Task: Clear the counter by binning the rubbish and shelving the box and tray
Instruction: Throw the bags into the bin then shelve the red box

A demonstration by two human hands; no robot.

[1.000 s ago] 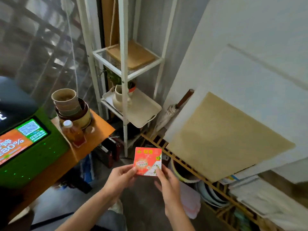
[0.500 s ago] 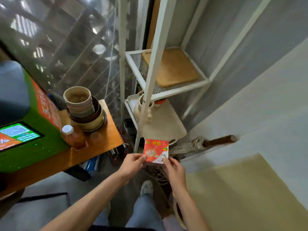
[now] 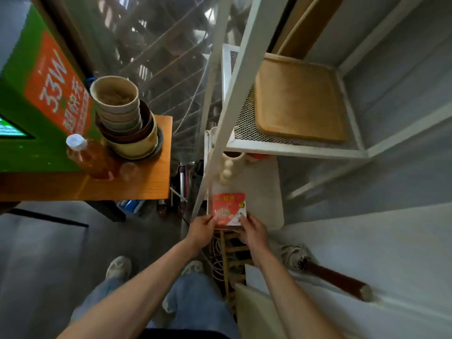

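Note:
A small red and white box [image 3: 229, 208] is held flat between both hands, just over the near edge of the cream tray [image 3: 266, 199] on the lower shelf of the white rack [image 3: 247, 52]. My left hand [image 3: 201, 227] pinches its near left corner. My right hand [image 3: 252, 228] grips its near right corner. A wooden tray [image 3: 298, 99] lies on the mesh shelf above.
A cream jug [image 3: 232, 165] stands at the back of the lower tray. To the left, an orange counter [image 3: 137, 184] carries stacked bowls [image 3: 122, 116], a bottle of amber drink [image 3: 88, 155] and a green machine [image 3: 29, 113]. A folded umbrella [image 3: 330, 275] lies by the right wall.
I have stepped closer to the rack and the view now looks steeply down. Both hands have carried the red box forward over the lower shelf's tray.

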